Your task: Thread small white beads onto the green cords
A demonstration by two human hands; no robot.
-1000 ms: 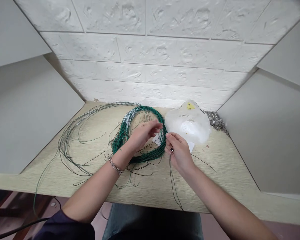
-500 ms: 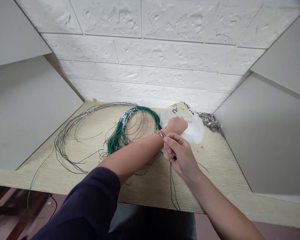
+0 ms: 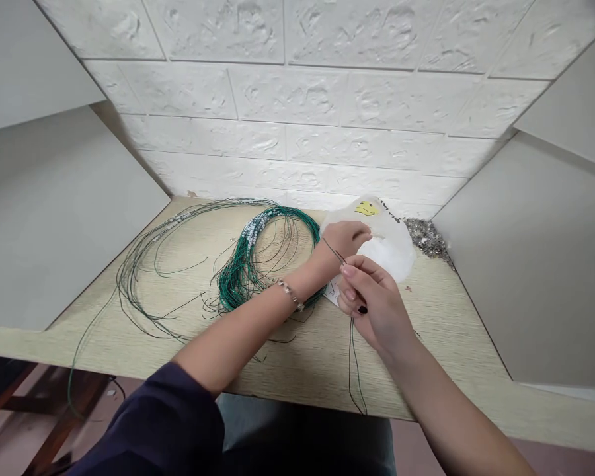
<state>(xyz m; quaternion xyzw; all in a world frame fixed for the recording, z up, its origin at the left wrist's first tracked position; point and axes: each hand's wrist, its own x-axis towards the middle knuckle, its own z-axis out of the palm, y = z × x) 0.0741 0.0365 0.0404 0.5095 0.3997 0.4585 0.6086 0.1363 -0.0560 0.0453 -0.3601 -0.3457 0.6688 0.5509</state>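
Note:
My left hand [image 3: 346,239] is over the clear plastic bag [image 3: 391,254], which has a yellow drawing on it. Its fingers are bent and partly hidden, and what they hold, if anything, is too small to tell. In front of it, my right hand [image 3: 369,291] pinches thin green and black cords [image 3: 352,357]; their tips stick out past the fingertips and the rest hangs down to the table's front edge. Left of both hands lies a thick coil of green cords [image 3: 235,274] with small white beads bunched along its top left.
A looser bundle of dark cords with white beads [image 3: 129,274] curves across the left of the table [image 3: 297,377]. Small silvery pieces [image 3: 429,238] are heaped at the back right corner. White brick wall behind, grey panels at both sides.
My left hand has drawn back a little to the left on the bag, its bracelet now clear of my right hand. My right hand still pinches the cords, slightly further right in view.

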